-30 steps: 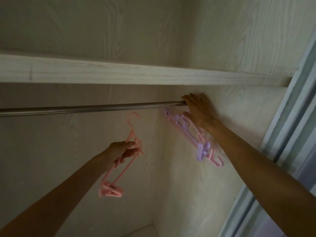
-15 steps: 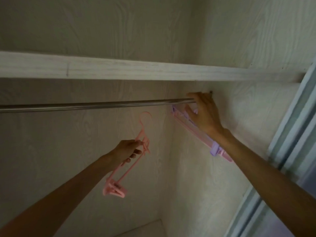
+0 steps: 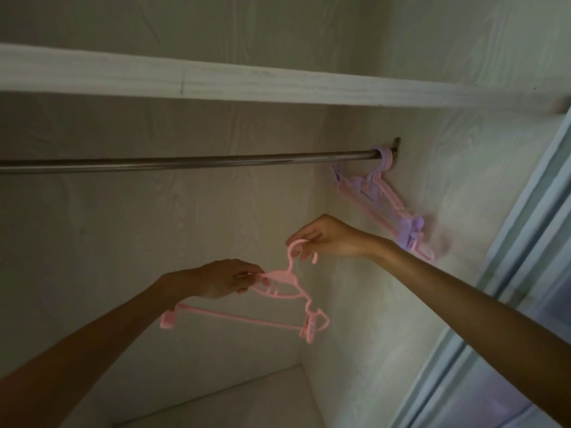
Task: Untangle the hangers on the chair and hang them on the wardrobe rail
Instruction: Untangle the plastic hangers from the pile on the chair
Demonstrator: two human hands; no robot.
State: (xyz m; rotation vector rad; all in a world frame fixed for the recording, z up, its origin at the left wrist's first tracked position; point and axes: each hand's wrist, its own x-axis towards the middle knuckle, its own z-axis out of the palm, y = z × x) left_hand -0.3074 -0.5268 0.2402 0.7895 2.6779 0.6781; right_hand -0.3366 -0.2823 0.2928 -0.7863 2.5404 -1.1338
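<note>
The left hand (image 3: pixel 221 278) pinches the shoulder of a pink hanger (image 3: pixel 272 293) just below its neck, while the right hand (image 3: pixel 324 237) pinches the hanger's hook from above, fingers curled round the curve. The hanger sits below the rail and well apart from it, its long bar running nearly level from left to right, dipping a little toward the right end, with a clip at each end and the hook pointing up. Open space lies all round it inside the wardrobe, down to the pale wardrobe floor (image 3: pixel 247 406).

Above and behind, the metal rail (image 3: pixel 185 163) crosses from the left edge to the right side wall (image 3: pixel 432 304), bare along most of its length. At its far right end a bunch of pink and purple hangers (image 3: pixel 380 193) hangs against the side wall, slanting down toward the sliding door frame (image 3: pixel 525 242). A pale shelf (image 3: pixel 216 80) runs over the rail.
</note>
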